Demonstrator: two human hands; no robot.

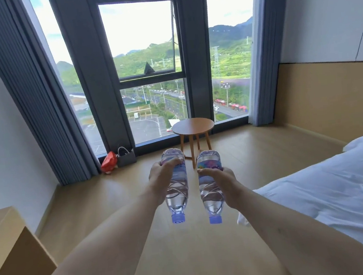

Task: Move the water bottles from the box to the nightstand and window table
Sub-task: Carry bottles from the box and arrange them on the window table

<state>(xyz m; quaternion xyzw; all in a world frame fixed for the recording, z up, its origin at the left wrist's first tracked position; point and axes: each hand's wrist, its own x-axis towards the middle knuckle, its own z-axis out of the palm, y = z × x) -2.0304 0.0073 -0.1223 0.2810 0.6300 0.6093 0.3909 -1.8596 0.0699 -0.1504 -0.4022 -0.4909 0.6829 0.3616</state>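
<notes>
There is one view, from a wide-angle camera worn on the person's head, looking forward and down across the room. It faces the small round wooden three-legged table [193, 126], which stands well ahead, near the middle of the frame and just before the tall dark-framed window [145, 58]. Both bare forearms reach from the bottom edge toward that table, very near the lens. Straight lines bow at the frame's edges, to either side of the table.
</notes>
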